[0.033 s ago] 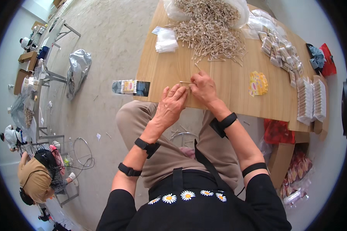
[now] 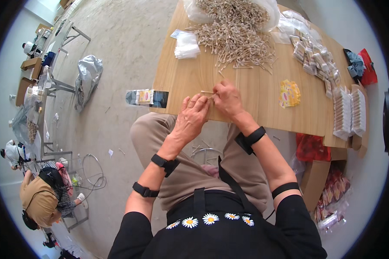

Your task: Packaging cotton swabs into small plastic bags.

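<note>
Along the near edge of the wooden table, my two hands are close together with fingertips almost meeting. My right hand (image 2: 227,99) is closed in a pinch on a cotton swab (image 2: 207,92) that sticks out to its left. My left hand (image 2: 192,114) is closed, its fingers pressed together and bent down at the tabletop; what lies under them is hidden. Beyond my hands spreads a large heap of loose cotton swabs (image 2: 237,45). One loose swab (image 2: 221,74) lies just past my right hand. To the left, a packed row of swabs with a label (image 2: 144,96) rests on a dark strip at the table edge.
Clear plastic bags (image 2: 186,45) lie at the far left of the table (image 2: 255,99). Yellow printed cards (image 2: 289,93) are at the right, with filled packets (image 2: 313,58) and stacked packs (image 2: 342,113) beyond. An open carton (image 2: 314,181) stands below right. Other people work at far left.
</note>
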{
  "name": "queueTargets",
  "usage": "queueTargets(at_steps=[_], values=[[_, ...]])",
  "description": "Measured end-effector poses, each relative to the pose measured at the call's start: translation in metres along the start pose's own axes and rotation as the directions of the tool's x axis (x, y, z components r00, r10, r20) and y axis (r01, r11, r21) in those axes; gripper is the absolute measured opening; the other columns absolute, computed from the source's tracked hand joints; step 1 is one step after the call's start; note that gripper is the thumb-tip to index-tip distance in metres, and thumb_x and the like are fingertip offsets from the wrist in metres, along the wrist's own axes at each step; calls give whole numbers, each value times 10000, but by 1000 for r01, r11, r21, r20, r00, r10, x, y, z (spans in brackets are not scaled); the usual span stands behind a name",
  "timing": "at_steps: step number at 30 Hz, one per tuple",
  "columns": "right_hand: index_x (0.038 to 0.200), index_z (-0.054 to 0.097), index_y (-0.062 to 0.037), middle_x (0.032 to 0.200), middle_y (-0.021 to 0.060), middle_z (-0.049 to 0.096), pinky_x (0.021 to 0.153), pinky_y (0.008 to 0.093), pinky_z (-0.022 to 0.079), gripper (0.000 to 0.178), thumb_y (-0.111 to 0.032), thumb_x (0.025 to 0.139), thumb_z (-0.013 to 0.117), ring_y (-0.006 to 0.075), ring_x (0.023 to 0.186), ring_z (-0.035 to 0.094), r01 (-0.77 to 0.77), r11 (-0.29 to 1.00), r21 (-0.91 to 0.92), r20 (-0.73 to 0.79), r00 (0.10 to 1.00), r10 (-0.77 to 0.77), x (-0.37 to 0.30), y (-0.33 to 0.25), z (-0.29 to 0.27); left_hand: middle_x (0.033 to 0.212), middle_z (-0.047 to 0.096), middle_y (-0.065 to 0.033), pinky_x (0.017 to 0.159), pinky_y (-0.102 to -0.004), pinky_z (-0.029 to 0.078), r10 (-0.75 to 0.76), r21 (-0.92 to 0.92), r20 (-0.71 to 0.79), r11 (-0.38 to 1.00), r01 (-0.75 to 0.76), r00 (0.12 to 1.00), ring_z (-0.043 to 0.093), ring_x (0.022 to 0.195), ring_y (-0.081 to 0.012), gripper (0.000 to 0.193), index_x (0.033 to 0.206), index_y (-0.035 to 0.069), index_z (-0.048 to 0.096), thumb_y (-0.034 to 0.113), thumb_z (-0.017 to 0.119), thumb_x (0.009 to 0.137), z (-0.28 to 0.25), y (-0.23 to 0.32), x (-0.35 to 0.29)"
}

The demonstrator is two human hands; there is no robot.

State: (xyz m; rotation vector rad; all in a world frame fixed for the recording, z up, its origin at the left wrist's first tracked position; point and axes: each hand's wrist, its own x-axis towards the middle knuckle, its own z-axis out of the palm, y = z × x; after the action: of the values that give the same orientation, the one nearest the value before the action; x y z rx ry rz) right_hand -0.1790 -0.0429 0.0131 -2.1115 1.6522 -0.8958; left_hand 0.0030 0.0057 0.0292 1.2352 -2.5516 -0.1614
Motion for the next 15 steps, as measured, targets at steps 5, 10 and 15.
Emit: queueTargets(at_steps=[5,10,15], values=[[830,664,-34,872,168,616,748,460,519,41,-56,809,637,372,855,630,49,999,8,19,999,-50,-13,-8,4,1377,514,-156,1135,-494,326,-82,-135,8,987,82,997,435,1364,-331,597,1298,-19,572,156,772,764,-8,3,1],[815,649,-31,881,173,620,741,464,525,47,-77,815,641,378,855,639,-5,1000,5,11,1000,5,-16,-12,2,1548,367,-188,1204,-501,239,-151,-165,-22,976,145,988,295,1474,-347,961,1453,-37,422,281,873,666,10,20,3],[872,680,-49,946,164,655,742,446,535,70,-99,830,656,369,862,659,-244,961,-129,-176,959,220,10,6,-17,1597,286,-197,1215,-503,214,-122,-143,-33,983,116,992,247,1498,-343,1135,1506,-26,335,368,902,605,27,17,18]])
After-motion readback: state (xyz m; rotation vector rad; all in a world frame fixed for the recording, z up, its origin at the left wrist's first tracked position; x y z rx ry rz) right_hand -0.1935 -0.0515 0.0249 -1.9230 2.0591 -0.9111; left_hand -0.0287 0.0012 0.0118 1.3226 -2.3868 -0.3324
